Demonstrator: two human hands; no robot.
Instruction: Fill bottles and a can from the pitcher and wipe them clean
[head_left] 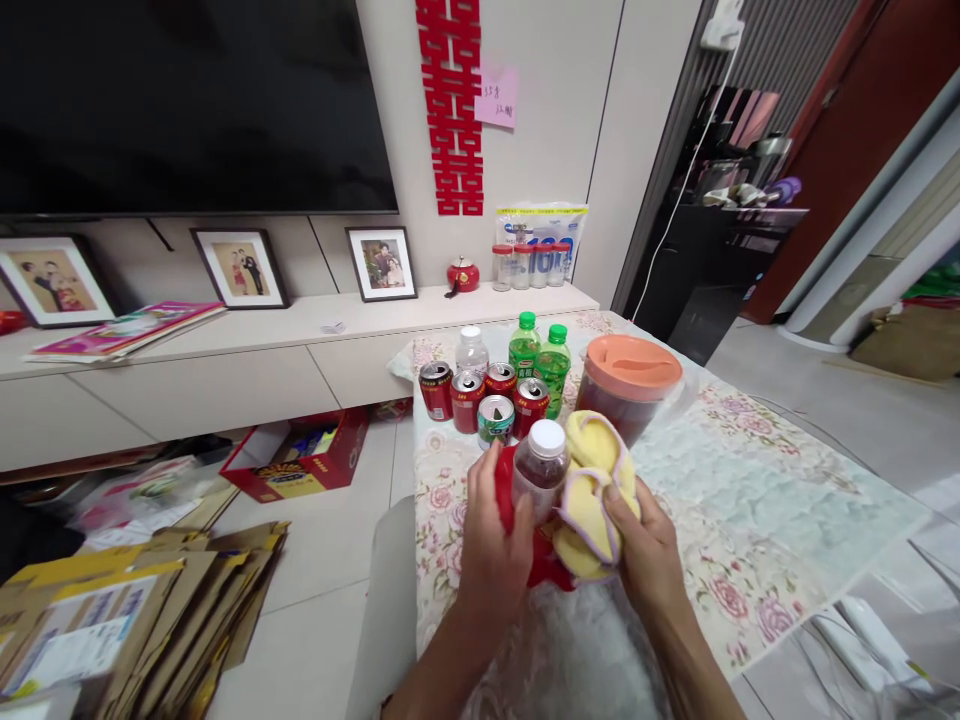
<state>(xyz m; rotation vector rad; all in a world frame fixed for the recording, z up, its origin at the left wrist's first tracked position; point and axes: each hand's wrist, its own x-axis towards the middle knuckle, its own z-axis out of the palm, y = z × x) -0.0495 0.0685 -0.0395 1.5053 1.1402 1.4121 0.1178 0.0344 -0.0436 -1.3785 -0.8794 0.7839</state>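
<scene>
My left hand [491, 540] is wrapped round a clear bottle [538, 482] of dark contents with a white cap, held upright near the table's front edge. Something red [553, 570], perhaps a bag or cloth, shows around and below the bottle. A bunched yellow cloth [600, 500] with purple edging is gripped in my right hand [649, 545], against the bottle's right side. Just beyond stand several red drink cans [467, 402], a green and white can [496, 420], two green bottles [553, 370] and a clear bottle [472, 352] with a white cap.
A pitcher [634, 375] with an orange lid stands behind the yellow cloth on the flowered tablecloth [739, 480]. Framed photos [380, 264] and lidded jars [521, 268] line the cabinet. Flattened cardboard [187, 600] and a red box [300, 460] lie on the floor at left.
</scene>
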